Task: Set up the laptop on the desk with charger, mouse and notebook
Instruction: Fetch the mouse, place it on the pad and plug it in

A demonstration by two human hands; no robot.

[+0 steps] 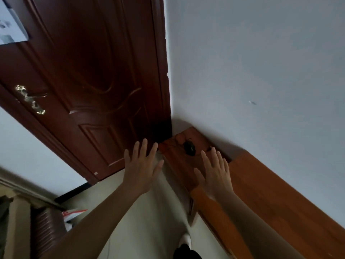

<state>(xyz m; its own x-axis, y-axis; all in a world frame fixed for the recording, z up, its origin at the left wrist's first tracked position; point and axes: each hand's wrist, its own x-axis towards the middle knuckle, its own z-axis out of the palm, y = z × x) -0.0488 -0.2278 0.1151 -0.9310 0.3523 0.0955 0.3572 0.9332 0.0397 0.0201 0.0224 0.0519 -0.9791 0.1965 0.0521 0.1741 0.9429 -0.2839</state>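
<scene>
A black wired mouse [189, 148] lies at the far end of the orange-brown wooden desk [276, 193], close to the wall corner, with its thin cable looping behind it. My left hand [142, 168] is stretched out flat with fingers spread, above the floor just left of the desk's end. My right hand [216, 174] is also flat and spread, hovering over the desk a little short of the mouse. Neither hand holds anything. No laptop, charger or notebook is in view.
A dark red wooden door [89, 81] with a brass handle [30, 100] stands just left of the desk's far end. The grey wall [261, 71] runs along the desk's far side. Furniture and a red-and-white bag [71, 215] sit low on the left.
</scene>
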